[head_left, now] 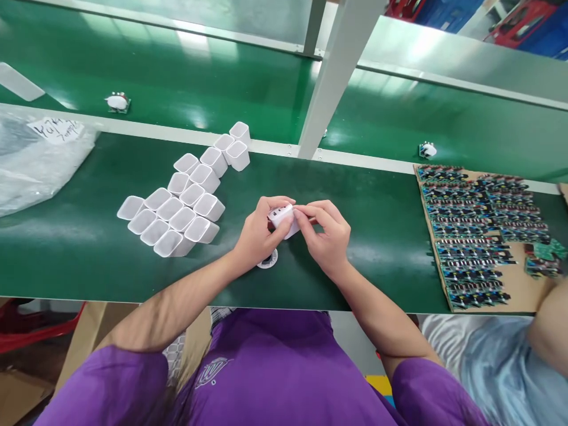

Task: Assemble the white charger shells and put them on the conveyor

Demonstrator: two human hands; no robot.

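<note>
1. Bench [89, 248]: green mat fills mid-frame. A second green belt [177, 77] runs across the top, split by a white post [331, 77].
2. Bag [31, 160], far left edge: clear plastic with a handwritten label, contents not readable.
3. Board tray [523, 284], right side: cardboard sheet with rows of small circuit boards [470, 236] lying flat. A co-worker's arm [550, 331] shows at the lower right corner, well apart from my hands.
4. Shells [177, 207], left of centre: cluster of empty white housings, open ends up and towards me, packed touching each other. A few more trail up towards the post.
5. Left hand [260, 234], centre: closed around one white shell [281, 218], thumb over its top. The shell is held just above the mat, between both hands.
6. Right hand [326, 236]: fingertips pinched at the shell's right end, touching it. Can't tell whether there's a part under the fingers.
7. White ring [268, 259] on the mat just below my left hand, half hidden.
8. Two small white assemblies on the upper belt: one upper left [118, 102], one right [427, 150].
9. Step, my read: fitting or closing up one unit, probably board into shell. Next move needs the insert square to the opening, with the left grip steady while the right presses.
</note>
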